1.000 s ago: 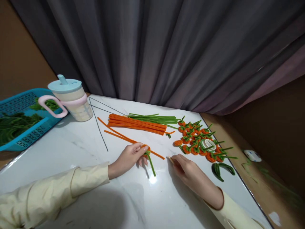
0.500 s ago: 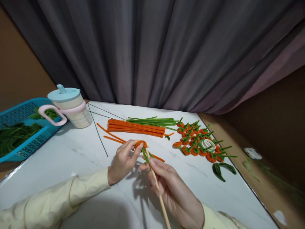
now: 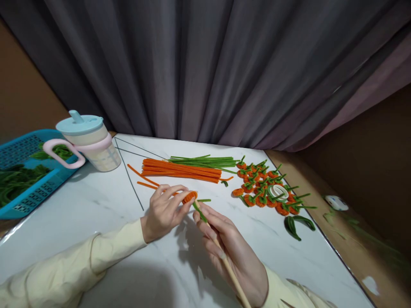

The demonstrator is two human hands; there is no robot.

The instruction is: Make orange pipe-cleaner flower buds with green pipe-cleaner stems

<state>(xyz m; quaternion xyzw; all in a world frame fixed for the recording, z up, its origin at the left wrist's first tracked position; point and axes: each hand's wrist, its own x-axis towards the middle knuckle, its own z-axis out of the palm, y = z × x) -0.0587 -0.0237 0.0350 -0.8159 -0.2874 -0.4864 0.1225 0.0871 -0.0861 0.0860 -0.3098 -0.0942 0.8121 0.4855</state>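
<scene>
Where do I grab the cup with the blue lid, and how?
Probably by its pink handle, coming from the left. That open loop sticks out leftward while the cup stands upright, so there seems room to curl around it. Mind the blue basket beside it.

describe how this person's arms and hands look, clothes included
The left sleeve is long, pale cream-yellow and creased, ending near the wrist; the right sleeve matches in colour. The left hand and right hand are ungloved.
</scene>
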